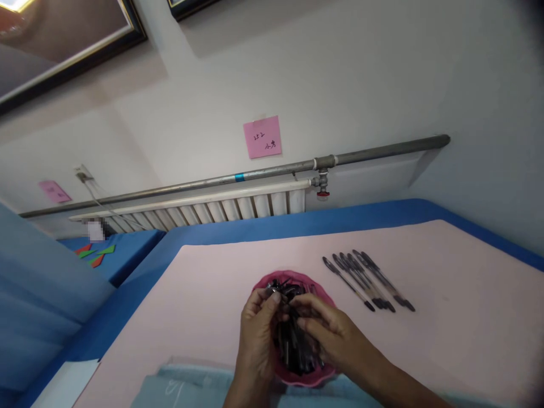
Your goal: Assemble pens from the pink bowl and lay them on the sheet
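Observation:
A pink basket (325, 290) with a wavy rim stands in front of me, filled with dark pen parts (293, 348). Above it, my left hand (260, 323) pinches a small, shiny dark pen part between thumb and fingers. My right hand (325, 326) is closed close beside it, thumb and fingers together over the basket. Whatever its fingertips hold is hidden. To the right of the basket, several capped pens (357, 277) with clear barrels and dark ends lie side by side at a slant.
A pink mat (459, 306) covers most of the blue table (280, 226). Light blue cloth (182, 388) lies along the near edge, white paper (68, 385) at lower left. Behind are a radiator (229, 211) and a pipe (386, 153). Red and green pieces (97, 255) lie on another blue surface.

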Available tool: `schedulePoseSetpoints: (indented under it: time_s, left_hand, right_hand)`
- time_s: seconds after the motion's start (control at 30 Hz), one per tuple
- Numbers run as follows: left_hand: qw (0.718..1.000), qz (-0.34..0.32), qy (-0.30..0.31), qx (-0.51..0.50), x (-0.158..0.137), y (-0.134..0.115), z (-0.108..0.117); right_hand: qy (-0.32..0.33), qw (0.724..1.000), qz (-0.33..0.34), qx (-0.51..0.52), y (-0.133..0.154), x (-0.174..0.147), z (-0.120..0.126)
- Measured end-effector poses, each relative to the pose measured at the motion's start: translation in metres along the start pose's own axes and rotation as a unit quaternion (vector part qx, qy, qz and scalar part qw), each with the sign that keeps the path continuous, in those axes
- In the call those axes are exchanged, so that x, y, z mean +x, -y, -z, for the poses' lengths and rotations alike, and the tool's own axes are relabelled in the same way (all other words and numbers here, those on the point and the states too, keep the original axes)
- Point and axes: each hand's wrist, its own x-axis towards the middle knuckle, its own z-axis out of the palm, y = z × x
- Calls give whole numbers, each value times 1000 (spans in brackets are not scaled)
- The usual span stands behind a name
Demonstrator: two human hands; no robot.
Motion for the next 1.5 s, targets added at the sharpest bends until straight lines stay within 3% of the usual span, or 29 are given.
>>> schedulePoseSetpoints:
  time_s: [0.13, 0.37, 0.83, 1.0, 1.07, 1.17, 1.27, 1.5]
  left_hand:
    - [1000, -2, 1, 13, 0, -3, -1]
    - [999, 14, 0, 53, -1, -2, 2]
    - [986, -31, 15, 161, -1, -3, 1]
    - [990, -36, -18, 135, 2, -8, 5]
    - [990, -34, -39, 128, 3, -12, 5]
    - [994, -18, -55, 96, 4, -18, 5]
    - [998, -2, -34, 44, 6, -20, 6]
    - [998, 58, -4, -30, 5, -18, 8]
  right_hand:
    - [-10, 999, 29, -41, 0, 0, 1]
    - [1, 997, 17, -78, 3, 0, 3]
    - [9, 994, -10, -112, 2, -2, 1]
    - [33, 997, -34, -54, 2, -2, 1]
    - [39, 995, -48, -83, 1, -3, 3]
    - [32, 984, -15, -173, -3, -4, 7]
    - [21, 976, 22, -218, -7, -5, 10]
    - [16, 982, 36, -187, -3, -4, 8]
